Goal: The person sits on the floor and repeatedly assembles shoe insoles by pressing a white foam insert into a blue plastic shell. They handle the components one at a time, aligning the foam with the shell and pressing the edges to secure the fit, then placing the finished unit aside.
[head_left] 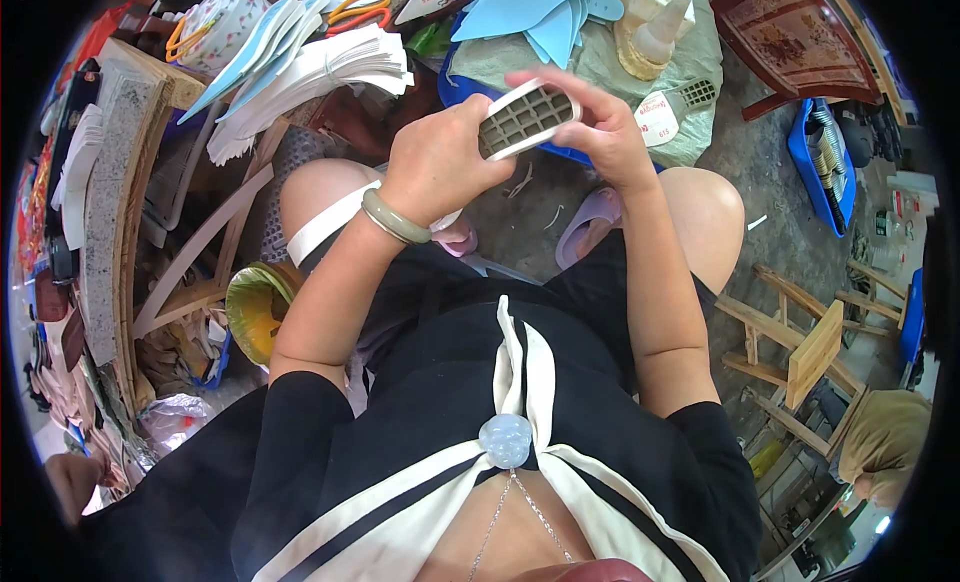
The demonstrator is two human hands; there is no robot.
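Above my lap I hold a heel-shaped block [527,120] with an olive-grey gridded face and a white rim, grid side up. My left hand [440,154] grips its left end, with a pale bangle on the wrist. My right hand [608,127] pinches the right end between thumb and fingers; its index finger is blurred by motion. A white strip [330,222] lies over my left knee and passes behind my left wrist. Just right of my right hand, a similar gridded piece [697,92] and a white labelled piece [655,120] lie on a grey-green cloth-covered surface [600,77].
Light-blue cut sheets [540,12] and a pale squeeze bottle [660,32] stand ahead. At the left are a stack of white strips [320,82], a wooden bench [125,202] and a yellow-lined bin [258,307]. Wooden stools [800,352] and a blue crate [822,167] stand right.
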